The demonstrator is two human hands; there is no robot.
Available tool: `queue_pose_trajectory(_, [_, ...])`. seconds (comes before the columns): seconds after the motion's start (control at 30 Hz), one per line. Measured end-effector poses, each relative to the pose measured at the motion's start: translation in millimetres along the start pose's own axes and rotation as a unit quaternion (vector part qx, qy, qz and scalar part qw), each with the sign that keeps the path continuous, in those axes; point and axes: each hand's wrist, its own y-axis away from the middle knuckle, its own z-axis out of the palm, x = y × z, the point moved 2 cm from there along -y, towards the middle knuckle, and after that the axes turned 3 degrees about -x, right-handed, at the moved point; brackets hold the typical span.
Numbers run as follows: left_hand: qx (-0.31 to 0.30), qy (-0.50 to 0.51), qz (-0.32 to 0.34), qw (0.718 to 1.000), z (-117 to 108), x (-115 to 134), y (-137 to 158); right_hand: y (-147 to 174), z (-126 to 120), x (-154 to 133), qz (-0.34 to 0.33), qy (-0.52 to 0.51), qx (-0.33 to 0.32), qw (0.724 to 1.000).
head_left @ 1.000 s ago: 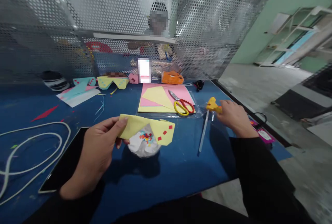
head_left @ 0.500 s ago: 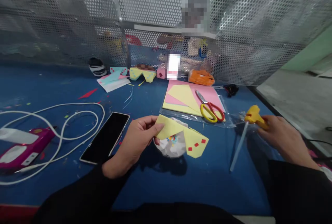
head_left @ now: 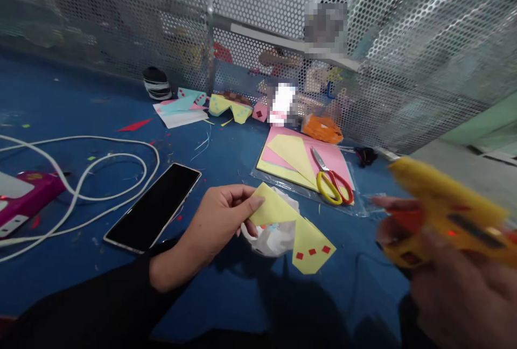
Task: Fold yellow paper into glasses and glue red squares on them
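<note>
My left hand (head_left: 220,217) pinches a folded yellow paper cutout (head_left: 278,210) between thumb and fingers. Small red diamonds mark its lower right flap. Just behind the paper sits a white rounded object (head_left: 272,241) with a coloured print, partly covered by the paper and my fingertips; I cannot tell its kind. At the right, my right hand (head_left: 448,279) grips a yellow hot glue gun (head_left: 436,220) with an orange trigger, raised above the table and blurred by motion. A small red light glows on its side. The gun and the paper are apart.
Scissors (head_left: 333,182) lie on a plastic sleeve of coloured paper (head_left: 278,163). A phone (head_left: 155,206), white cable (head_left: 151,147) and magenta device (head_left: 30,198) are at left. Paper cutouts (head_left: 230,106) and an orange bundle (head_left: 322,128) stand by the perforated metal panel (head_left: 258,9). Someone sits beyond it.
My right hand has lifted the glue gun up and nearer, turning it so its side shows; the glue stick seen before is out of sight. The paper has tilted slightly. The view has rotated.
</note>
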Motion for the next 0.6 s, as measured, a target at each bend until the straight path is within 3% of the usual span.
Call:
queue_pose_trajectory(0.1, [-0.008,-0.010,0.001,1.000,-1.3,-1.4,-0.3,13.4,32.5,-14.7,-0.025,-0.028,-0.097,0.995])
queue_pose_trajectory(0.2, [-0.015,-0.015,-0.011,1.000,-1.8,-2.5,-0.3,21.5,52.6,-14.9,-0.083,0.002,-0.137,0.987])
queue_pose_trajectory(0.3, [-0.029,-0.010,-0.027,0.999,-0.6,-2.2,0.4,25.8,66.0,-13.3,-0.101,0.024,-0.173,0.979])
queue_pose_trajectory(0.5, [-0.045,-0.003,-0.032,0.998,1.0,-0.7,2.1,38.7,76.2,-16.0,-0.080,0.106,-0.100,0.986])
queue_pose_trajectory(0.6, [-0.046,0.012,-0.028,0.998,0.9,-0.4,2.2,41.7,77.8,-13.1,-0.079,0.125,-0.102,0.984])
